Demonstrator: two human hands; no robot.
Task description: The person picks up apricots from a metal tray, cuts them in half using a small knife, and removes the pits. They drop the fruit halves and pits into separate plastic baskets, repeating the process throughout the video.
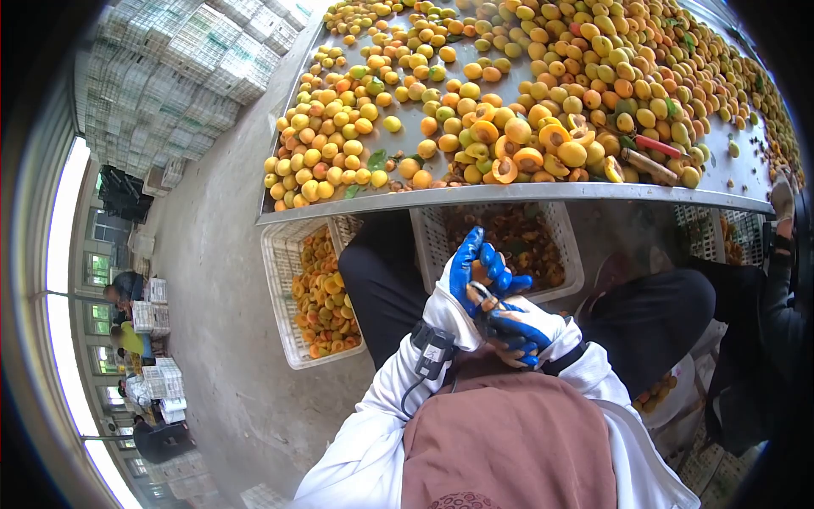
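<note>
Both of my hands meet over my lap, in blue-coated gloves. My left hand [471, 265] is closed around an apricot [481, 273], only part of which shows between the fingers. Just below it, my right hand [524, 329] is closed too, its fingers pressed up against the left palm; what it grips I cannot tell. Beneath the table edge, a white crate [573, 254] with dark apricot scraps stands right beyond my hands. To the left of my leg is another white crate [276, 288], filled with orange apricot halves.
The metal table [509, 197] ahead carries piles of whole apricots [322, 144] and some cut halves [529, 159]. A red-handled tool [658, 146] lies among them. Another person's arm [782, 229] reaches in at right. Stacked crates [170, 85] and seated people line the left side.
</note>
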